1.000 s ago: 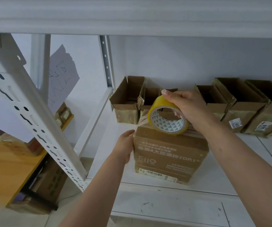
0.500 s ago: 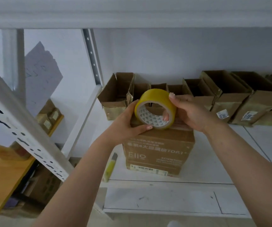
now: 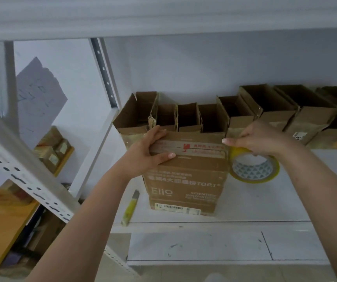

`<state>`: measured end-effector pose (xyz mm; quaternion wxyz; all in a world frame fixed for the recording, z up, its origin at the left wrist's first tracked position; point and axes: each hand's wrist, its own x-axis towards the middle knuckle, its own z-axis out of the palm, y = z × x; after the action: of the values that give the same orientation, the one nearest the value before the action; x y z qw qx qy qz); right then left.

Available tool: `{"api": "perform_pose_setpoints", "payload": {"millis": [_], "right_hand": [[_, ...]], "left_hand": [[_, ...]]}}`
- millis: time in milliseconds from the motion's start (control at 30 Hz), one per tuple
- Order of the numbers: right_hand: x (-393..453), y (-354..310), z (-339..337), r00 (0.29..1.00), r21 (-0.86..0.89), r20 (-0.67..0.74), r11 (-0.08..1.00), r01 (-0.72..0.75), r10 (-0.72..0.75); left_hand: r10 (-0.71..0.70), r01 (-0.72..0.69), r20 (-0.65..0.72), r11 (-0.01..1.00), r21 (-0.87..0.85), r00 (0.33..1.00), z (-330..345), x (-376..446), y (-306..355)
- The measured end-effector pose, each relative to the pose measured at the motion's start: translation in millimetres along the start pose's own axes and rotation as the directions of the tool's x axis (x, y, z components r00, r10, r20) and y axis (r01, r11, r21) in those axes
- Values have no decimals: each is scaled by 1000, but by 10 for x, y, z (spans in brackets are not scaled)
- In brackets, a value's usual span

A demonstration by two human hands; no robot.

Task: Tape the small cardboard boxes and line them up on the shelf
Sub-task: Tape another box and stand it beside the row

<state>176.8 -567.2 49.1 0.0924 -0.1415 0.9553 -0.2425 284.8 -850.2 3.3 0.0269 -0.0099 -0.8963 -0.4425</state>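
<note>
The white shelf (image 3: 255,208) carries a row of open-topped boxes (image 3: 214,117) along its back wall, with one closed box (image 3: 185,180) standing upright in front of them near the front edge. The left hand (image 3: 143,153) reaches in from the lower left and clamps the box's upper left corner, fingers curled over the top and thumb lying along the taped seam. The right hand (image 3: 259,139) holds the yellow tape roll (image 3: 254,169) against the box's upper right edge, fingers wrapped over its rim; a yellow knife (image 3: 131,208) lies on the shelf left of the box.
</note>
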Motion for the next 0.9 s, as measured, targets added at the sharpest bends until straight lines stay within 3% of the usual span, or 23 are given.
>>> {"api": "perform_pose_setpoints", "payload": {"millis": [233, 300, 400, 467, 600, 667, 700, 767, 800, 867, 900], "right_hand": [[-23, 153, 206, 1000, 154, 5, 988, -1, 0], [-19, 162, 206, 1000, 181, -6, 983, 14, -13], [-29, 161, 212, 999, 214, -39, 976, 34, -26], [-26, 163, 224, 998, 221, -49, 974, 45, -35], [-25, 154, 231, 999, 224, -32, 974, 32, -25], [-26, 152, 235, 999, 233, -30, 972, 31, -25], [-27, 149, 237, 999, 239, -35, 970, 35, -27], [-35, 143, 233, 999, 253, -46, 967, 33, -22], [-42, 138, 231, 999, 264, -51, 964, 27, -15], [-40, 143, 241, 999, 290, -49, 957, 21, -8], [-37, 147, 244, 999, 297, -46, 955, 18, -4]], "left_hand": [[-14, 12, 42, 999, 36, 999, 8, -24, 62], [-29, 10, 79, 974, 226, 996, -29, -24, 140], [67, -89, 60, 792, 604, 996, 65, -36, 326], [138, -148, 69, 733, 664, 988, 293, -51, 478], [37, -163, 173, 574, 802, 984, 598, -41, 513], [60, -171, 171, 617, 768, 983, 535, -55, 518], [102, -181, 155, 708, 682, 983, 485, -76, 514], [186, -161, -62, 945, 286, 981, 385, -154, 473], [158, -137, -258, 986, 99, 953, 329, -197, 402], [-4, -32, -593, 998, -50, 805, 225, -296, 175], [-96, 74, -679, 995, -61, 728, 178, -347, 19]]}}
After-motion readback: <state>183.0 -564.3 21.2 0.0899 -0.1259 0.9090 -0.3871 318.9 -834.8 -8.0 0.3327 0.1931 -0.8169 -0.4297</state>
